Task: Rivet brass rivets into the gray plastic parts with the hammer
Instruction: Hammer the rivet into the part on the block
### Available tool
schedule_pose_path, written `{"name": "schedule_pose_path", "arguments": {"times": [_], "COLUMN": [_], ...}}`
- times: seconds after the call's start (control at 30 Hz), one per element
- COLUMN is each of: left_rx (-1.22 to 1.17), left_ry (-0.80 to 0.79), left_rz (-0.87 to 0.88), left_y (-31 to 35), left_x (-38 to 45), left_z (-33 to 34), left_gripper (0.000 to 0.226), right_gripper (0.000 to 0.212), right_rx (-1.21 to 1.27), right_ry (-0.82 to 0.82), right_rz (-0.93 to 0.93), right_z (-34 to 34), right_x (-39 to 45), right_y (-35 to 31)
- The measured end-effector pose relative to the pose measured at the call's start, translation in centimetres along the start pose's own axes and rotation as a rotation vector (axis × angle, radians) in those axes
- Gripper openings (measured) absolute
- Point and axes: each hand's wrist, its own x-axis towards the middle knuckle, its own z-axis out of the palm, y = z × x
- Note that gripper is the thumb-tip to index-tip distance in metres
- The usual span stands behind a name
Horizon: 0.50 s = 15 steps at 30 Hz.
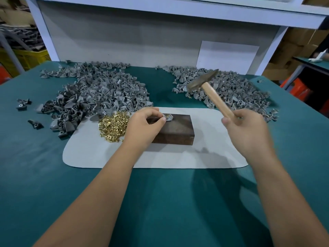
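The left hand (146, 122) is pinching a gray part (168, 118) with a rivet (167, 115) against the block (175, 130), which is lying on the mat (210, 139) between the hands. The right hand (246, 130) is gripping the hammer (211, 91), its head raised beyond the block. Loose rivets (114, 126) are lying just left of the left hand. Piles of parts (99, 93) are spreading across the table (35, 157) beyond both hands.
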Motion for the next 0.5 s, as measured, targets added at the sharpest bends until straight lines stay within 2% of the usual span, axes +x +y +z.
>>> {"name": "schedule_pose_path", "arguments": {"times": [0.13,0.3,0.37,0.47,0.5], "left_rx": [0.007,0.027,0.016,0.017,0.016], "left_ry": [0.007,0.005,0.003,0.007,0.007], "left_rz": [-0.011,-0.012,-0.007,0.000,0.004], "left_y": [0.0,-0.1,-0.2,-0.2,-0.3], "left_x": [-0.1,0.0,0.1,0.2,0.2], "left_z": [-0.1,-0.1,-0.1,-0.1,-0.1], "left_gripper": [0.004,0.001,0.001,0.006,0.007], "right_gripper": [0.004,0.009,0.012,0.022,0.019], "right_rx": [0.283,0.687,0.708,0.715,0.697], "right_ry": [-0.190,-0.582,-0.628,-0.614,-0.598], "right_rz": [0.092,0.194,0.156,0.157,0.145], "right_z": [1.8,0.7,-0.3,-0.8,-0.6], "right_x": [-0.8,-1.3,-0.8,-0.8,-1.1], "right_y": [-1.6,-3.6,-4.1,-4.2,-4.3]}}
